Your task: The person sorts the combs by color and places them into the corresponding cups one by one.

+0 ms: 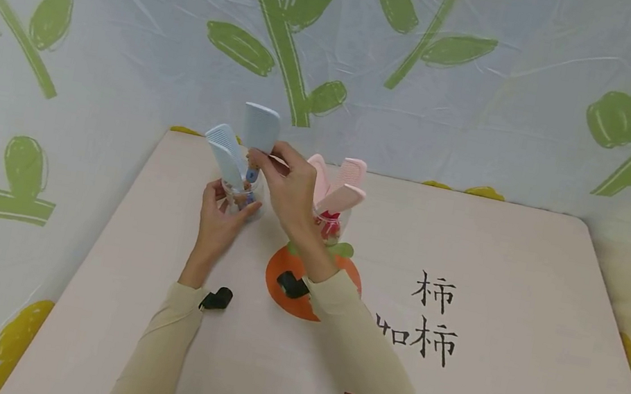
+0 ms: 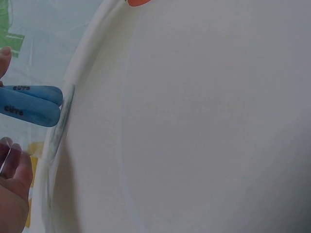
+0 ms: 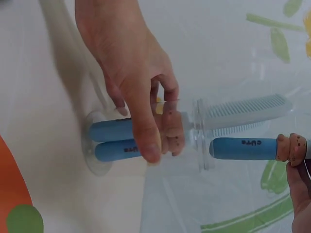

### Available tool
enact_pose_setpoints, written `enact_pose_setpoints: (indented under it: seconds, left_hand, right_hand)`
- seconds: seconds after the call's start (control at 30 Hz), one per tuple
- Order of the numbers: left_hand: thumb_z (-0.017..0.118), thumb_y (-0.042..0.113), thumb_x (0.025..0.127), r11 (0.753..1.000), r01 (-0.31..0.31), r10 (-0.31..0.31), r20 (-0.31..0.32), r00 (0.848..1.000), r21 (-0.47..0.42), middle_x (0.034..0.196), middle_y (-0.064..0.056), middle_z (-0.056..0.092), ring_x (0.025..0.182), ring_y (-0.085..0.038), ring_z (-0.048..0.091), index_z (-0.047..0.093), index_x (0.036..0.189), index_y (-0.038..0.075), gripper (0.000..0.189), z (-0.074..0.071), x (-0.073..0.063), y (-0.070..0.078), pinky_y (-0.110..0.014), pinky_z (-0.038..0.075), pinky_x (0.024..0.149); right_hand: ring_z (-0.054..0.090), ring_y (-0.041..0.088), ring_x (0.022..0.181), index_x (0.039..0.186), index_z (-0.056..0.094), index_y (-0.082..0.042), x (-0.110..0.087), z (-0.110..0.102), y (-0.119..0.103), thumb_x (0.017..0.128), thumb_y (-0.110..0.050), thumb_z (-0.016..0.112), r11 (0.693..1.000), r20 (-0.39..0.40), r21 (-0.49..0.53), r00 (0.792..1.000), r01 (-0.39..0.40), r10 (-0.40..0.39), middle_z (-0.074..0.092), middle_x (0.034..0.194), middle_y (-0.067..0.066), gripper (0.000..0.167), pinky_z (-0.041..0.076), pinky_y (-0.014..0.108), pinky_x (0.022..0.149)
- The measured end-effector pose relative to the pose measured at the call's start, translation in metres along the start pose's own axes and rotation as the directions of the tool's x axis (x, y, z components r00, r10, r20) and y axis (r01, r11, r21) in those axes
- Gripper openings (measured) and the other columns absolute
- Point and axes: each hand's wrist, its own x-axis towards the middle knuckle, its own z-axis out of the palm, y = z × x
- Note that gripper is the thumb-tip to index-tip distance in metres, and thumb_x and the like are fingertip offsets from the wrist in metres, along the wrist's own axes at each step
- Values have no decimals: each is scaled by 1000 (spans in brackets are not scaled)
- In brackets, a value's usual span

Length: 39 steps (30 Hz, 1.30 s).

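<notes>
My left hand (image 1: 218,226) holds a clear jar (image 3: 99,167) around its side, thumb and fingers on opposite walls. Two pale blue combs (image 1: 223,156) stand in it, teeth ends up, their blue handles (image 3: 112,130) inside the jar. Above the mouth, my right hand (image 1: 291,193) pinches another pale blue comb (image 1: 262,128) near a small brown figure on its handle. That comb's handle (image 3: 243,148) points at the jar, its end by the rim. In the left wrist view, blue handles (image 2: 31,111) and part of the left hand (image 2: 14,194) show at the left edge.
Right of the blue combs, a second clear jar (image 1: 344,223) holds several pink combs (image 1: 351,174). The pale pink tabletop (image 1: 527,291) bears an orange persimmon print (image 1: 284,258) and black characters (image 1: 432,341). A flower-patterned curtain (image 1: 146,40) rises behind the table.
</notes>
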Motion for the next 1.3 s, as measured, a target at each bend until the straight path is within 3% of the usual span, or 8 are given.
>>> enact_pose_setpoints:
  seconds: [0.13, 0.37, 0.67, 1.0, 1.2, 1.3]
  left_hand:
    - [89, 17, 83, 1000, 6, -6, 14, 1000, -3, 135, -11, 42, 124, -22, 40, 38, 143, 5, 80, -1, 1, -1, -42, 32, 119]
    - [89, 22, 82, 1000, 16, -16, 17, 1000, 2, 134, -10, 42, 123, -21, 40, 39, 142, 6, 79, -3, 0, 0, -40, 34, 117]
    - [88, 15, 83, 1000, -9, 9, 13, 1000, -14, 137, -13, 41, 124, -23, 40, 37, 144, 5, 79, -3, 0, -2, -44, 34, 118]
    - [88, 22, 84, 1000, -14, 14, 22, 1000, 11, 137, -10, 42, 124, -21, 41, 38, 143, 7, 78, -2, 1, -3, -41, 35, 118]
    - [87, 17, 84, 1000, -12, 13, 6, 1000, -6, 134, -11, 42, 122, -21, 40, 39, 142, 5, 76, -1, 0, -2, -44, 36, 116]
    - [86, 12, 84, 1000, -18, 18, 2, 1000, -16, 134, -12, 42, 122, -22, 40, 38, 142, 3, 76, 0, 0, 0, -46, 35, 117]
  right_hand:
    - [75, 28, 98, 102, 74, 4, 2, 6, 5, 94, -6, 74, 999, 60, -10, 997, -42, 43, 74, 96, 18, 13, 58, 29, 90]
    - [71, 24, 109, 111, 72, 3, 3, 12, 14, 99, -10, 70, 984, 192, -164, 976, -73, 104, 73, 110, 16, 18, 55, 24, 93]
    - [72, 25, 106, 116, 72, 3, -3, 8, 29, 98, -10, 71, 947, 244, -307, 954, -95, 174, 74, 111, 16, 22, 56, 25, 92]
    - [70, 22, 101, 117, 72, 1, 0, 6, 32, 100, -15, 69, 894, 254, -447, 952, -39, 169, 75, 109, 13, 23, 55, 29, 94]
    - [69, 22, 102, 114, 72, -1, 5, 4, 30, 101, -13, 67, 861, 367, -509, 910, 24, 191, 75, 110, 11, 18, 54, 30, 93]
    - [69, 20, 98, 111, 74, -3, 7, 3, 27, 101, -14, 68, 857, 367, -515, 906, 9, 211, 76, 106, 9, 16, 54, 31, 88]
